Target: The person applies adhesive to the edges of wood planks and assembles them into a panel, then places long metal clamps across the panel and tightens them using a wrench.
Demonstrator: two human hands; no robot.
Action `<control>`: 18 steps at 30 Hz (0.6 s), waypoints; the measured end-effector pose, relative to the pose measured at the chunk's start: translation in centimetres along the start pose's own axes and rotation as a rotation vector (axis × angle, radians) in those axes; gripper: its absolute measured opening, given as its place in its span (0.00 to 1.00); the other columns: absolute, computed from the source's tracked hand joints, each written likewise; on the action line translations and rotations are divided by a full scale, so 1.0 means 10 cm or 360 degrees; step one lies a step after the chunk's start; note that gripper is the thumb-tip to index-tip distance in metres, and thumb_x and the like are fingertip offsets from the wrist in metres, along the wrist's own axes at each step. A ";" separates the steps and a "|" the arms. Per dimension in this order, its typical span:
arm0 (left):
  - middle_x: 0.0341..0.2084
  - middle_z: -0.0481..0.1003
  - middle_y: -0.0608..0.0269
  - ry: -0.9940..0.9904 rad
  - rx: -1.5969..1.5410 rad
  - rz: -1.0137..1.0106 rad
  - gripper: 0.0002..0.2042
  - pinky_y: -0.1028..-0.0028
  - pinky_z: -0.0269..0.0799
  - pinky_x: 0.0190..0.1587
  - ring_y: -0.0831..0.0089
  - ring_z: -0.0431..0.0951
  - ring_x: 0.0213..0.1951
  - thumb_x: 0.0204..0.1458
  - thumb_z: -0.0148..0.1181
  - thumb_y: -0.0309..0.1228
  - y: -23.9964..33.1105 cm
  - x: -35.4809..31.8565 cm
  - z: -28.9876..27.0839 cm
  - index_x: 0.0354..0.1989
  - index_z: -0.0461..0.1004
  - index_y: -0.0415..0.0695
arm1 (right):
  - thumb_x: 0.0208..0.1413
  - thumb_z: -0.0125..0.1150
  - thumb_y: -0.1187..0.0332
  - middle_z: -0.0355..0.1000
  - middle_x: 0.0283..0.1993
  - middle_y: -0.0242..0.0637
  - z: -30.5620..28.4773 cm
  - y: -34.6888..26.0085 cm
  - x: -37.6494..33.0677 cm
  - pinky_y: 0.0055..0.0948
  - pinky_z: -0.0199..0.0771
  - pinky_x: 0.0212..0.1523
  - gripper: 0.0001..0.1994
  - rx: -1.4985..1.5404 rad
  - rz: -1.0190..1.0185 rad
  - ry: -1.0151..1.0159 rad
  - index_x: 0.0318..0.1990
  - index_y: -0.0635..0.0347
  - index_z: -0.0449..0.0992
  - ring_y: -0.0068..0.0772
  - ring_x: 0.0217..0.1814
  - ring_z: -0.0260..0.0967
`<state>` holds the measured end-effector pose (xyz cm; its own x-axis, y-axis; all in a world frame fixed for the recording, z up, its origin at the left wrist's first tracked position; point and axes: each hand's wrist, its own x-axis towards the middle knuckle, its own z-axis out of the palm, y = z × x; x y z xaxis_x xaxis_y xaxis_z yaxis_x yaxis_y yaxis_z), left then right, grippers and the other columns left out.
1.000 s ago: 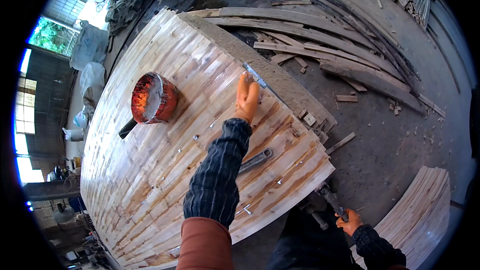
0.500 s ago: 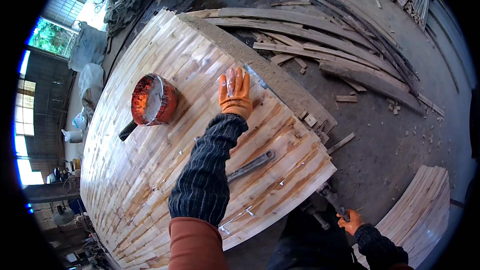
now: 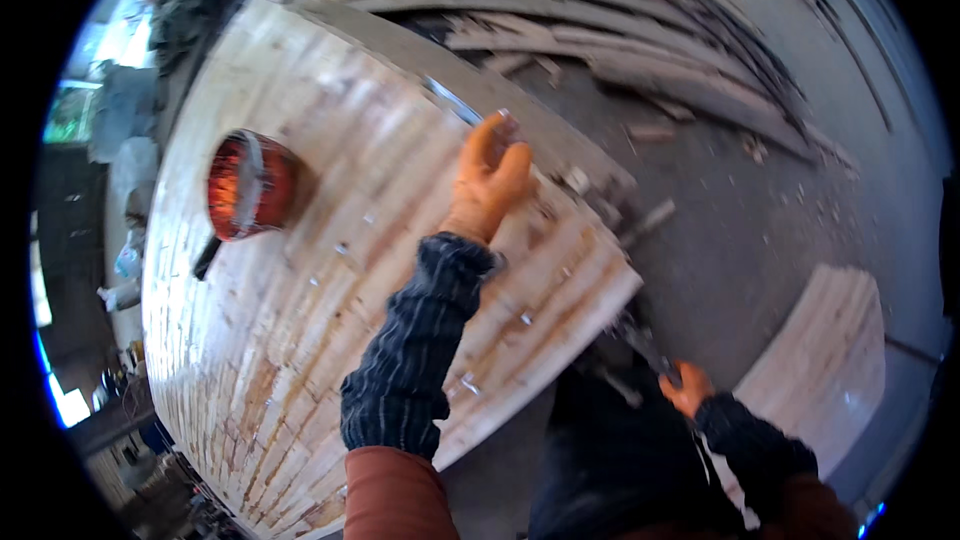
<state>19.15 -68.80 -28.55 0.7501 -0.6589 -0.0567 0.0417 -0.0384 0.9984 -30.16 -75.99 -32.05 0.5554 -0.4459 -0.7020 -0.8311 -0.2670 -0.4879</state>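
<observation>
A red pot [image 3: 255, 185] stands on the panel [image 3: 375, 205], planks [image 3: 695, 100] beyond.

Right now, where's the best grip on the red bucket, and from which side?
I'd take the dark handle-like stub with the left hand, coming from the near left. It juts out that way from the red bucket, clear of its rounded wall. The blur hides how firmly the stub is fixed, so test it before lifting.

A grey floor [image 3: 715, 240] spreads right; daylight [image 3: 72, 406] breaks the dark left wall [image 3: 80, 195].
</observation>
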 end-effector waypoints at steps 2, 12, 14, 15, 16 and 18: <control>0.59 0.72 0.53 -0.0054 -0.0253 0.0092 0.24 0.67 0.69 0.62 0.66 0.72 0.61 0.60 0.55 0.21 0.08 -0.39 0.19 0.66 0.64 0.39 | 0.58 0.62 0.65 0.76 0.48 0.55 -0.04 -0.24 -0.03 0.46 0.73 0.53 0.18 0.0016 -0.0162 0.0209 0.54 0.62 0.75 0.59 0.52 0.73; 0.52 0.78 0.50 0.0164 -0.0457 -0.0522 0.20 0.69 0.74 0.57 0.65 0.79 0.54 0.58 0.54 0.17 0.28 -3.02 1.73 0.61 0.69 0.33 | 0.50 0.71 0.65 0.66 0.19 0.26 -0.49 -0.06 0.46 0.23 0.55 0.17 0.10 0.0697 0.0374 -0.1491 0.29 0.56 0.75 0.17 0.16 0.58; 0.57 0.74 0.48 0.0435 -0.0421 -0.0590 0.22 0.66 0.71 0.61 0.62 0.75 0.59 0.59 0.56 0.19 0.07 -3.35 2.09 0.64 0.65 0.33 | 0.49 0.70 0.67 0.66 0.19 0.27 -0.45 -0.01 0.52 0.24 0.54 0.16 0.08 0.0719 0.0387 -0.1591 0.28 0.57 0.75 0.18 0.16 0.58; 0.60 0.71 0.47 0.0579 -0.0451 -0.0683 0.24 0.65 0.69 0.63 0.61 0.73 0.61 0.60 0.56 0.20 -0.01 -3.43 2.23 0.65 0.63 0.33 | 0.49 0.70 0.68 0.66 0.19 0.27 -0.45 -0.03 0.53 0.24 0.54 0.15 0.08 0.0736 0.0383 -0.1624 0.28 0.58 0.75 0.18 0.15 0.58; 0.62 0.69 0.46 0.0665 -0.0488 -0.0770 0.25 0.64 0.67 0.65 0.61 0.71 0.63 0.60 0.57 0.21 -0.10 -3.49 2.34 0.66 0.61 0.33 | 0.50 0.69 0.68 0.70 0.22 0.29 -0.42 -0.02 0.53 0.23 0.61 0.19 0.07 0.0668 0.0330 -0.1594 0.34 0.59 0.78 0.18 0.18 0.63; 0.66 0.64 0.45 0.0872 -0.0571 -0.0910 0.28 0.63 0.63 0.68 0.59 0.66 0.67 0.61 0.59 0.24 -0.22 -3.58 2.51 0.69 0.57 0.34 | 0.52 0.67 0.66 0.73 0.26 0.33 -0.33 -0.02 0.29 0.26 0.68 0.25 0.10 0.0872 0.0188 -0.1104 0.39 0.61 0.78 0.22 0.22 0.69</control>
<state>-24.33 -63.97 -28.72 0.7589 -0.1529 -0.6330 0.6453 0.0467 0.7625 -28.46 -80.03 -32.28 0.5081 0.2200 -0.8327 -0.8516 0.2729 -0.4475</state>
